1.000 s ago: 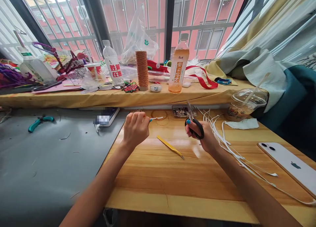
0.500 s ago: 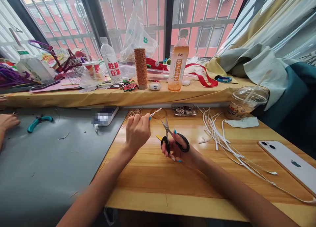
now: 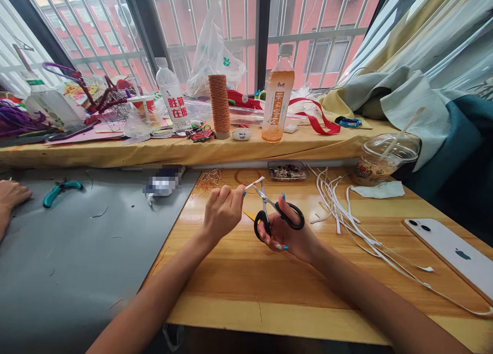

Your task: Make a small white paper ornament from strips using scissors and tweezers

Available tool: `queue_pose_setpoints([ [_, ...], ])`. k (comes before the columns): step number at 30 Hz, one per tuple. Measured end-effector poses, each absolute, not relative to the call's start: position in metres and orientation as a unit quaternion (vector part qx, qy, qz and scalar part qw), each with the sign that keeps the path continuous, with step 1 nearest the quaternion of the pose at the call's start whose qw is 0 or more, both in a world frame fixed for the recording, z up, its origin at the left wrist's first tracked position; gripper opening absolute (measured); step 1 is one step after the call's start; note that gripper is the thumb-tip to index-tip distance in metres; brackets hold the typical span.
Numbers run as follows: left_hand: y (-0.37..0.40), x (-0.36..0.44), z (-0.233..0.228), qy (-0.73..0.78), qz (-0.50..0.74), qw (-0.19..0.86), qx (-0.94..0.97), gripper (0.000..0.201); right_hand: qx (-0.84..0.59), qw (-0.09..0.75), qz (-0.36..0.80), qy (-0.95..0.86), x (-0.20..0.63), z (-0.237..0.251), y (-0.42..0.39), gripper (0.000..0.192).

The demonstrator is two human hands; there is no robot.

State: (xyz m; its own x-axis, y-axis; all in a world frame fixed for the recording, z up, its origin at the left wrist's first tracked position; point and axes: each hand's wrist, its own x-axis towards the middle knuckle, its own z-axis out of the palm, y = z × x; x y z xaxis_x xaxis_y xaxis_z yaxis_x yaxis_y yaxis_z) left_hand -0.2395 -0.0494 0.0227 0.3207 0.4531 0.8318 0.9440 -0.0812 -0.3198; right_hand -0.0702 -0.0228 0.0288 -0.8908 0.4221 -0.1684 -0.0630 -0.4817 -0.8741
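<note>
Wood table [image 3: 231, 282]: two hands over it, scissors by white cord.
We see the right hand [image 3: 287, 233] hooked in the handles of black-handled scissors [image 3: 265, 200], thumb and fingers spread, blades parted. Left hand [image 3: 223, 212] is curled closed, fingertips pinching the white cord [image 3: 254, 183], its free end at the blade tips; we can't quite tell if they touch.
</note>
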Motion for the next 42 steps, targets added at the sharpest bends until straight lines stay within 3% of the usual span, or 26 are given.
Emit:
queue_pose_setpoints([
  [17, -0.051, -0.240, 0.020, -0.491, -0.227, 0.477, -0.693, 0.016, -0.161, 0.153, 0.877, -0.427, -0.072, 0.027, -0.023, 0.064],
  [25, -0.047, -0.248, 0.024, -0.516, -0.267, 0.484, -0.654, 0.013, -0.258, 0.309, 0.842, -0.359, -0.069, 0.027, -0.015, 0.047],
  [32, -0.045, -0.251, 0.024, -0.532, -0.281, 0.470, -0.646, 0.014, -0.272, 0.365, 0.819, -0.349, -0.067, 0.025, -0.010, 0.043],
  [36, -0.044, -0.251, 0.024, -0.539, -0.291, 0.455, -0.647, 0.017, -0.398, 0.369, 0.643, -0.540, -0.064, 0.025, 0.001, 0.041],
  [40, -0.044, -0.250, 0.026, -0.541, -0.301, 0.451, -0.643, 0.017, -0.526, 0.239, 0.294, -0.762, -0.050, 0.023, 0.025, 0.029],
  [42, -0.044, -0.250, 0.027, -0.538, -0.304, 0.456, -0.641, 0.016, -0.551, 0.186, 0.207, -0.787, -0.042, 0.021, 0.035, 0.030],
])
